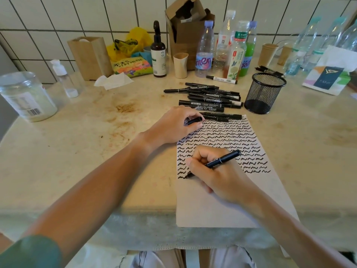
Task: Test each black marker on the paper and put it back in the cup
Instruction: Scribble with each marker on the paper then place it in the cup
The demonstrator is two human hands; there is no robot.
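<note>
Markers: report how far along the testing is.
Done: the paper already carries many rows of black squiggles. In hand: the right hand writes with a marker, tip at the lowest row; the left hand holds its cap. Left: a pile of markers lies on the table, and the mesh cup looks empty, so none seem returned.

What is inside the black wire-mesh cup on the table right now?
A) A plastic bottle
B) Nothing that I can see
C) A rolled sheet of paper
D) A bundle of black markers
B: the black wire-mesh cup looks empty through its mesh, while the black markers lie in a pile on the table beside it.
</note>
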